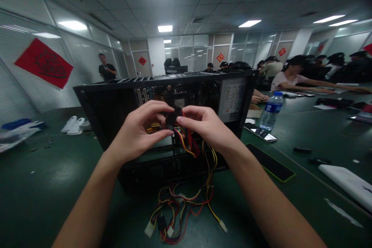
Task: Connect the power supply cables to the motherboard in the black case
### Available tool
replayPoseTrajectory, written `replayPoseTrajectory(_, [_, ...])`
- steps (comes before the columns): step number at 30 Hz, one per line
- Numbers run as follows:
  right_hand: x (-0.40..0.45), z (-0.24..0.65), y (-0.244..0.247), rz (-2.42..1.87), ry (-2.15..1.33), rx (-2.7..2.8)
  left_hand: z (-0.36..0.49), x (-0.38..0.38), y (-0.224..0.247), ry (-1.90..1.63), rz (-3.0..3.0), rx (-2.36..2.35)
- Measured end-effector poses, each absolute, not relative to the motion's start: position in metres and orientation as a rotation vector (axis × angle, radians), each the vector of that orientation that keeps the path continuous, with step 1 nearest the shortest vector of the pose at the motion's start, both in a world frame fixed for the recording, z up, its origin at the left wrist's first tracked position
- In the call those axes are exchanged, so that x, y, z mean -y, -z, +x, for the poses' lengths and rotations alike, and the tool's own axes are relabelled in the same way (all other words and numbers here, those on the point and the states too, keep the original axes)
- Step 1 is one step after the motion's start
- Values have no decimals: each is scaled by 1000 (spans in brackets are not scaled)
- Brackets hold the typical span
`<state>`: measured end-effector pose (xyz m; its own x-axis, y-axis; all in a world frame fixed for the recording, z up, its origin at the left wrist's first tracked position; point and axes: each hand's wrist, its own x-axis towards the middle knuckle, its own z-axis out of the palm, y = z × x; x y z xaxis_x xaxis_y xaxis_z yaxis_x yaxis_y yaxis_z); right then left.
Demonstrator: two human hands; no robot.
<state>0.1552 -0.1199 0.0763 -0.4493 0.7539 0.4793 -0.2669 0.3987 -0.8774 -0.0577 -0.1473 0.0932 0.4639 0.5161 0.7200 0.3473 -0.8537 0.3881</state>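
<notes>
One left hand, one right hand, one computer case, one power supply, one blue-capped bottle.

We see a black connector with yellow and red wires raised before the open near side of an upright black computer case; loose cables sprawl nearer.

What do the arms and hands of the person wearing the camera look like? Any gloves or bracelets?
The slim bare left forearm and slim bare right forearm show no sleeves in the picture. The ungloved left hand and ungloved right hand have slender fingers. I can see no rings, watch, bracelets or clear markings.
</notes>
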Motion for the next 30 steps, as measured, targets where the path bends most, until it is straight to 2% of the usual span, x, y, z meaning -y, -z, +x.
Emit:
replayPoseTrajectory(12, [114,153,-70,-487,-1210,1636,-47,154,-96,-1465,2874,-870])
replayPoseTrajectory(23, [120,157,-72,-551,-1118,1784,-57,145,-93,-1250,2923,-921])
replayPoseTrajectory(26, [104,159,-63,-568,-830,1831,-60,142,-92,-1236,2890,-954])
replayPoseTrajectory(30, [80,164,-46,-495,-24,1944,-62,133,-87,-1247,2755,-950])
